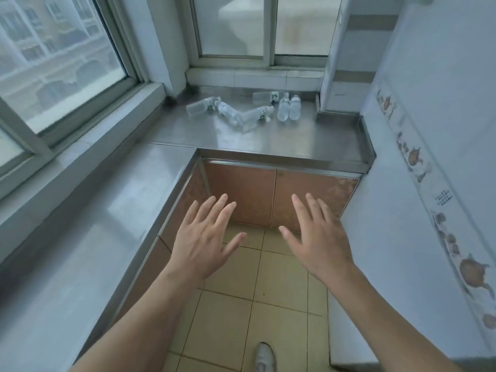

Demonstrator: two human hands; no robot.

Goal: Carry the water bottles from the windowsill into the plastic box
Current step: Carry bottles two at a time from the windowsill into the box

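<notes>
Your left hand and right hand hover spread, holding nothing, above the yellow-tiled floor. At twelve o'clock, the clear plastic water bottles sit on the steel counter: two upright, the others lying down.
</notes>
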